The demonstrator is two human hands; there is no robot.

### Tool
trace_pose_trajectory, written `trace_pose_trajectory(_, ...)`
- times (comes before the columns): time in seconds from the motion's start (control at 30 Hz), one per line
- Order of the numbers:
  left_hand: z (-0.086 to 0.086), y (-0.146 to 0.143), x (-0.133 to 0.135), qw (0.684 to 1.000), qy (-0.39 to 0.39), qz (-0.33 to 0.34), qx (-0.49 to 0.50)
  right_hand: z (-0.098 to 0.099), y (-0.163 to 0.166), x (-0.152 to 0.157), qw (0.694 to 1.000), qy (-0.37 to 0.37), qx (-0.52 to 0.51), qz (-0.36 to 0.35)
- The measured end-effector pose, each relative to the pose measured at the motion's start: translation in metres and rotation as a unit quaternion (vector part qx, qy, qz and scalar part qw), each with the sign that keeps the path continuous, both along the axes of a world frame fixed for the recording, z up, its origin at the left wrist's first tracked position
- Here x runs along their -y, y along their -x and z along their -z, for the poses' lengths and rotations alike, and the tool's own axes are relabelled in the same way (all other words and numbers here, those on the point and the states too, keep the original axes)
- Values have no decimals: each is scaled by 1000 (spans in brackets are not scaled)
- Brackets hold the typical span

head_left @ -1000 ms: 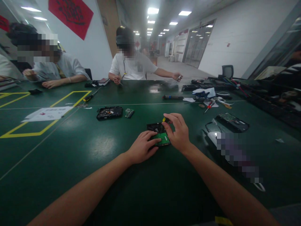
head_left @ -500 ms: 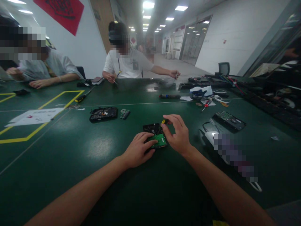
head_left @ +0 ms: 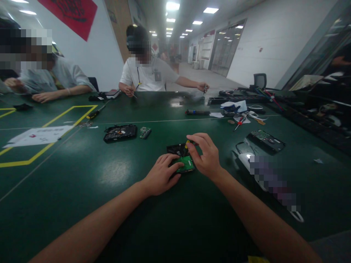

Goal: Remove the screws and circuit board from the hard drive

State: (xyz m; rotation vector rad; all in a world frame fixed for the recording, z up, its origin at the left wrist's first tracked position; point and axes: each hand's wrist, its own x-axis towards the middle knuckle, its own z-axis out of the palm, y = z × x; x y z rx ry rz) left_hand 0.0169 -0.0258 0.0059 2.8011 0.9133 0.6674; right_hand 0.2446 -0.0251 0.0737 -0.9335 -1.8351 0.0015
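A black hard drive (head_left: 173, 149) with a green circuit board (head_left: 188, 163) lies on the table in front of me. My left hand (head_left: 161, 176) grips its left side, fingers reaching over the board and thumb along the near edge. Above the drive's right side, my right hand (head_left: 206, 155) pinches the yellow-and-black handle of a small screwdriver (head_left: 188, 144) between thumb and fingers. The handle stands roughly upright; I cannot make out where its tip rests.
Left of the drive lie another opened hard drive (head_left: 120, 133) and a small circuit board (head_left: 145, 132). A third drive (head_left: 265, 141) and a white elongated object (head_left: 246, 160) lie to the right. Farther back are a red screwdriver (head_left: 239, 123) and a yellow-black screwdriver (head_left: 93, 114). Two people sit opposite.
The screwdriver handle has turned slightly in my right hand, and the fingers have shifted a little to the left. My left hand and the hard drive stay in place.
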Motion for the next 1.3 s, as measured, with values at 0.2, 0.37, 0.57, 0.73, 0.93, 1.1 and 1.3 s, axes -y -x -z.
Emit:
trace_pose_trajectory(0.2,0,0,0,1000,-2,2,5,-13,1,-1,1000,13,0,-10)
trace_pose_trajectory(0.37,0,0,0,1000,1,2,8,-20,-3,-4,999,28,10,-19)
trace_pose_trajectory(0.57,1,1,-1,1000,1,2,2,-23,-7,-6,998,42,21,-33)
trace_pose_trajectory(0.73,-1,0,-1,1000,2,0,0,-42,-6,-6,992,96,69,-31)
trace_pose_trajectory(0.93,0,0,-2,1000,10,-2,-3,-71,2,-10,971,174,162,-21)
trace_pose_trajectory(1.1,-2,0,-1,1000,16,-6,-1,-73,6,-22,954,210,215,-1)
trace_pose_trajectory(1.3,-5,0,1,1000,26,-5,-2,-68,9,-21,931,258,256,23)
